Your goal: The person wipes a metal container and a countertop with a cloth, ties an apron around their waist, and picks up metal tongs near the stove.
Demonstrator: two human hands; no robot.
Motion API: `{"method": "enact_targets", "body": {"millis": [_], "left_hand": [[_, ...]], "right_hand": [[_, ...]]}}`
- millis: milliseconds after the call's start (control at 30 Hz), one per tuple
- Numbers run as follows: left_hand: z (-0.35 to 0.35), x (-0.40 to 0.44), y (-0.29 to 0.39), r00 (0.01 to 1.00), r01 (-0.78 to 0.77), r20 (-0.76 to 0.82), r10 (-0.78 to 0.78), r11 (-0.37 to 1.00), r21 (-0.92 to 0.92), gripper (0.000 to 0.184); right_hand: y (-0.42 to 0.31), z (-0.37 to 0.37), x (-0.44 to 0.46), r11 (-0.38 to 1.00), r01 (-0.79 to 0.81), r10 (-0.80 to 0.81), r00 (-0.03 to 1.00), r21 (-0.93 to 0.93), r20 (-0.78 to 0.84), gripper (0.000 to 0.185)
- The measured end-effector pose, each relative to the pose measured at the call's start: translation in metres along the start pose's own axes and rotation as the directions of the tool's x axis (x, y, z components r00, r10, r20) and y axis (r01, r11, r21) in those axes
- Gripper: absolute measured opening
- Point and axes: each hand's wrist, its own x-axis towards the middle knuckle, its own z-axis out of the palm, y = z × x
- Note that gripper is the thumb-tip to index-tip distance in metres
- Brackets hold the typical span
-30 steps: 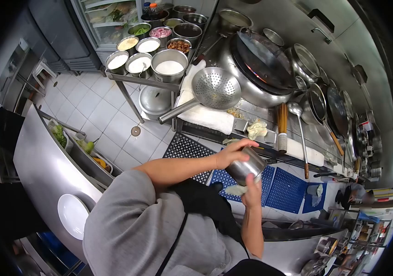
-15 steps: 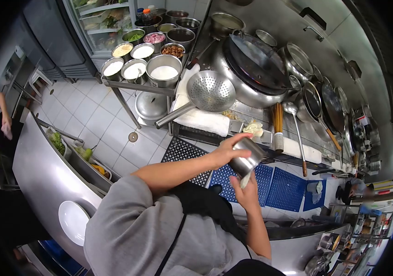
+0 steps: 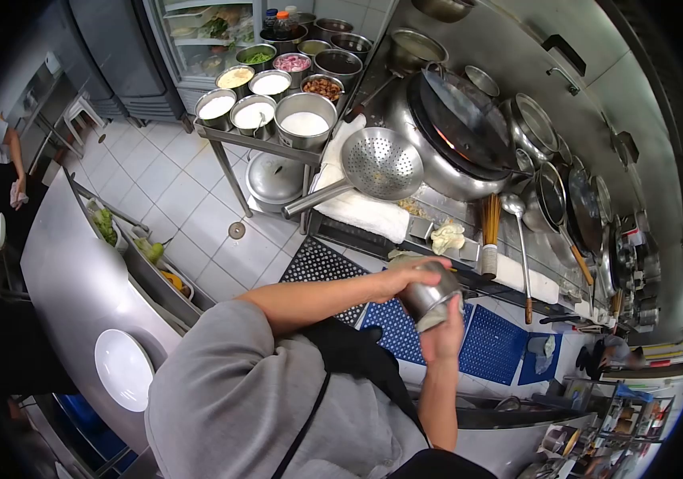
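Observation:
Both my hands are around a small steel pot [image 3: 429,291] in front of my body, held tilted above the floor mats. My left hand [image 3: 415,275] grips its side, with the fingers over the top. At the lower end, my right hand [image 3: 445,331] is closed with a pale cloth [image 3: 432,317] pressed against the rim; its fingertips are partly hidden. More pale fabric shows behind the pot. Close by on the counter edge lies a crumpled cream cloth [image 3: 447,237].
A perforated strainer [image 3: 381,164] lies by the large wok [image 3: 465,120], which smokes over a flame. A bamboo brush [image 3: 490,239] and a ladle [image 3: 515,239] lie to the right. Ingredient pots [image 3: 305,120] fill a rack. A white plate [image 3: 124,369] sits on the left steel counter; another person [image 3: 2,160] stands beyond.
The pot has turned in my hands, and my right hand has shifted up around its rim. More cloth shows now. The view has moved slightly, and the person at left holds a plate.

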Motion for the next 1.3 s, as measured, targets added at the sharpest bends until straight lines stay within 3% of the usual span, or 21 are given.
{"method": "enact_targets", "body": {"millis": [33,67,133,233,300,367,467,567,700,767,800,833,867,900,933,967,1033,1100,1133,1233,1300], "left_hand": [[0.001,0.001,0.001,0.997,0.008,0.072,-0.012,0.999,0.048,0.067],[0.0,0.002,0.003,0.996,0.08,0.036,-0.082,0.996,0.049,0.069],[-0.003,0.001,0.011,0.972,0.233,-0.037,-0.231,0.971,0.046,0.074],[0.005,-0.002,0.018,0.943,0.326,-0.1,-0.316,0.939,0.106,0.088],[0.002,-0.001,0.011,0.999,0.035,0.013,-0.045,0.899,0.438,0.108],[0.001,-0.007,0.012,0.955,-0.279,0.241,0.172,0.793,0.541,0.116],[0.002,-0.008,0.012,0.909,-0.365,0.317,0.27,0.883,0.294,0.122],[-0.003,-0.015,0.004,0.916,-0.387,0.234,0.324,0.866,0.317,0.125],[-0.001,-0.028,0.007,0.821,-0.566,0.443,0.361,0.413,0.713,0.122],[0.009,-0.029,0.01,0.847,-0.531,0.35,0.4,0.585,0.613,0.115],[0.012,-0.025,0.008,0.895,-0.446,0.238,0.378,0.78,0.439,0.113],[0.014,-0.021,0.007,0.939,-0.34,0.136,0.316,0.914,0.221,0.11],[0.009,-0.018,0.01,0.944,-0.326,0.13,0.302,0.911,0.252,0.102],[0.003,-0.013,0.014,0.952,-0.303,0.131,0.276,0.913,0.272,0.093],[-0.001,-0.01,0.012,0.968,-0.242,0.104,0.227,0.958,0.154,0.088],[-0.004,-0.009,0.008,0.983,-0.172,0.076,0.169,0.985,0.03,0.083],[-0.005,-0.01,0.018,0.997,-0.008,0.068,0.03,0.956,-0.294,0.076],[-0.021,-0.012,0.022,0.969,0.167,0.23,-0.089,0.922,-0.348,0.071],[-0.019,-0.011,0.017,0.984,0.139,0.15,-0.092,0.93,-0.34,0.07],[-0.023,-0.008,0.008,0.988,0.146,0.098,-0.118,0.918,-0.369,0.071],[-0.022,-0.004,0.003,0.985,0.172,0.085,-0.152,0.929,-0.328,0.072]], "right_hand": [[0.01,0.009,-0.003,0.999,0.007,-0.008,1.0,0.047,0.027,0.049],[0.005,0.004,-0.003,0.958,0.091,-0.03,0.975,-0.271,0.221,0.051],[-0.004,-0.012,-0.007,0.592,0.385,0.111,0.831,-0.708,0.545,0.055],[0.007,-0.02,0.003,0.113,0.571,0.128,0.803,-0.813,0.582,0.058],[0.023,-0.036,0.008,0.733,0.21,-0.077,0.971,-0.647,0.227,0.062],[-0.012,0.002,-0.003,0.983,-0.183,0.177,0.952,-0.002,0.251,0.069],[-0.02,0.03,-0.018,0.98,-0.165,0.131,0.957,0.113,0.26,0.071],[-0.011,0.021,-0.011,0.983,-0.172,0.16,0.976,0.07,0.144,0.068],[-0.023,0.015,-0.005,0.944,-0.273,0.251,0.959,0.184,0.135,0.069],[-0.023,0.023,-0.016,0.965,-0.184,0.147,0.97,0.189,0.193,0.069],[-0.015,0.035,-0.022,1.0,0.024,-0.025,0.997,0.018,0.074,0.072],[0.0,0.026,-0.021,0.99,0.124,-0.11,0.977,-0.068,0.183,0.062],[-0.007,0.021,-0.023,0.758,0.441,-0.234,0.871,-0.48,0.432,0.055],[-0.023,0.03,-0.025,0.283,0.675,-0.173,0.734,-0.681,0.656,0.049],[-0.023,0.012,-0.02,0.151,0.584,0.012,0.805,-0.797,0.593,0.043],[-0.027,0.0,-0.017,-0.196,0.605,0.049,0.792,-0.772,0.608,0.041],[-0.047,0.0,-0.009,-0.191,0.787,-0.065,0.586,-0.587,0.807,0.042],[-0.046,0.006,-0.017,0.03,0.694,-0.181,0.711,-0.719,0.679,0.042],[-0.045,0.009,-0.02,0.145,0.644,-0.222,0.761,-0.751,0.609,0.042],[-0.048,0.009,-0.026,0.548,0.373,-0.027,0.903,-0.749,0.429,0.045],[-0.04,0.005,-0.026,0.318,0.558,-0.071,0.82,-0.767,0.567,0.039]]}}
